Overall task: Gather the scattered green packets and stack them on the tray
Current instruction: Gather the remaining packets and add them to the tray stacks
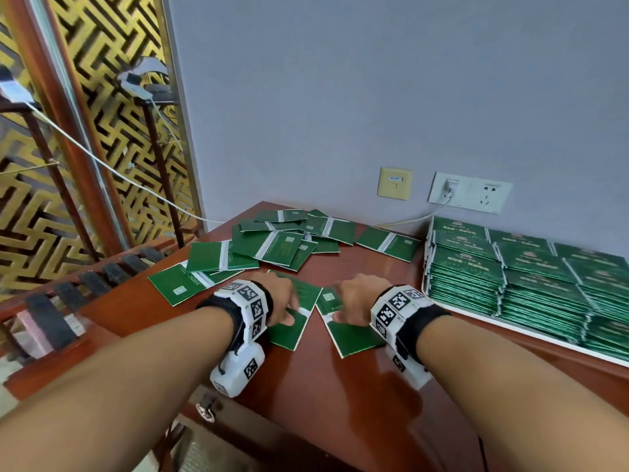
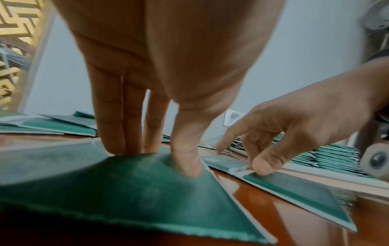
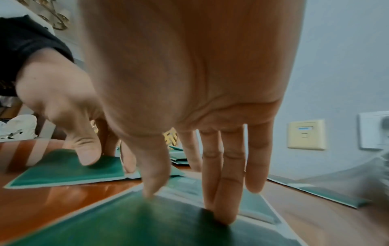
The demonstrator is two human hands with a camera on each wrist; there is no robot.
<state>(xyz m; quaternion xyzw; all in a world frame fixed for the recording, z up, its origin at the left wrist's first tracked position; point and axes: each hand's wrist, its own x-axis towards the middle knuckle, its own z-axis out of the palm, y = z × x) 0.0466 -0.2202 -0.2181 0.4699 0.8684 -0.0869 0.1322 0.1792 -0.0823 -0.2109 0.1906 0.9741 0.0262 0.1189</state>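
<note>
Two green packets lie side by side on the red-brown table point(image 1: 340, 386). My left hand point(image 1: 289, 311) point(image 2: 160, 158) presses straight fingers and thumb onto the left packet point(image 1: 289, 335) point(image 2: 126, 191). My right hand point(image 1: 343, 303) point(image 3: 185, 203) presses thumb and fingertips onto the right packet point(image 1: 357, 338) point(image 3: 147, 224). Several more loose packets point(image 1: 272, 243) lie overlapping further back near the wall. At the right, the white tray point(image 1: 531, 330) carries tall stacks of green packets point(image 1: 531, 277).
A white cable runs from the wall socket point(image 1: 469, 195) across the table's back edge; a yellow wall plate point(image 1: 394, 183) is beside it. A wooden rack point(image 1: 85, 284) stands past the table's left edge. Bare table lies between my arms and the near edge.
</note>
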